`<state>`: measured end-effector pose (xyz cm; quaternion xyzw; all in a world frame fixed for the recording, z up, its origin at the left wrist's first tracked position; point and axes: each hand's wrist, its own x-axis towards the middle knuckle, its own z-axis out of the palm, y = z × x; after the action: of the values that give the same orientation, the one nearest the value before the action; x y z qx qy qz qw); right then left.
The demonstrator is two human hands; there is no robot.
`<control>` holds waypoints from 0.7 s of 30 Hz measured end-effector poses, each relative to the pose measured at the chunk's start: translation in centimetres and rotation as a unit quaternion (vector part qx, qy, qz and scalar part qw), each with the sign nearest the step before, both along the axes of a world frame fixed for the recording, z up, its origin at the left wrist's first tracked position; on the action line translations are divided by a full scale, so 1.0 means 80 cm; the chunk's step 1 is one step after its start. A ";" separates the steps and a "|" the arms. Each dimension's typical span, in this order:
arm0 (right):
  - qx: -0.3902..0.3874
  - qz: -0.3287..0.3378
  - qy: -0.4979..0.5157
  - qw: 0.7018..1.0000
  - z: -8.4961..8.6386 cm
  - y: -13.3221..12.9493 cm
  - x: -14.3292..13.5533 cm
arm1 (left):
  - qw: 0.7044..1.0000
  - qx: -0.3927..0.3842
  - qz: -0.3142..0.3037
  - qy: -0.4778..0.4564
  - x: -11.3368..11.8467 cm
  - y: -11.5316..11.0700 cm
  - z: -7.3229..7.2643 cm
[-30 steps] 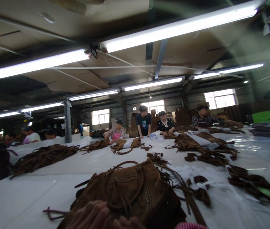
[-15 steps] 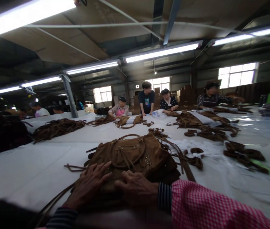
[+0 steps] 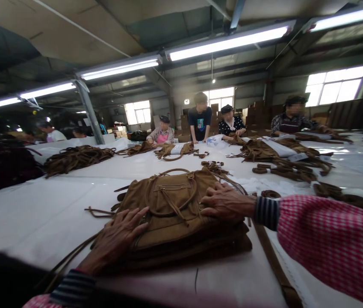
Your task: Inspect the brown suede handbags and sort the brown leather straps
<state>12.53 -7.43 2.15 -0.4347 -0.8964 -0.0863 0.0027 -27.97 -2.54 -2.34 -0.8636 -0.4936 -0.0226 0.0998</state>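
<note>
Our right hand [image 3: 224, 202] has moved since the earlier frame: from the lower middle of the brown bag [image 3: 162, 231] it went to the bag's right side, where its fingers now rest, slightly bent. Our left hand [image 3: 120, 235] remains on the bag's left part, laid flat, with the fingers spread and released. Also the right hand clasps nothing that we can see, though its palm is hidden from us. We have the bag lying before us on the white table [image 3: 24, 222], upon darker brown layers [image 3: 229, 246]; whether these are another bag, we cannot tell. One long brown strap [image 3: 272, 256] lies near our checked right sleeve [image 3: 329, 239]. Farther away, to the left, we see a heap of brown straps [image 3: 78, 159].
</note>
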 end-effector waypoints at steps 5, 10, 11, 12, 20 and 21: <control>0.050 -0.054 0.137 0.988 -0.085 -0.040 0.021 | 1.000 -0.016 -0.012 -0.020 -0.002 -0.004 -0.005; 0.077 -0.135 0.216 0.964 -0.124 -0.047 0.015 | 0.999 0.012 -0.019 -0.025 -0.001 -0.008 -0.004; 0.079 -0.135 0.219 0.963 -0.127 -0.045 0.014 | 0.999 0.021 -0.025 -0.016 -0.003 -0.008 -0.004; 0.082 -0.135 0.221 0.962 -0.129 -0.044 0.015 | 0.999 0.027 -0.039 -0.002 -0.007 -0.008 -0.003; 0.076 -0.130 0.232 0.961 -0.128 -0.042 0.015 | 0.993 0.092 0.017 0.065 -0.036 -0.025 -0.017; 0.076 -0.126 0.233 0.961 -0.126 -0.042 0.014 | 0.991 0.111 0.056 0.051 -0.034 -0.030 -0.021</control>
<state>13.65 -10.81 -7.94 -0.5506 -0.7998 -0.0496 0.2338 -30.70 -4.90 -4.03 -0.8182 -0.5300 -0.0275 0.2212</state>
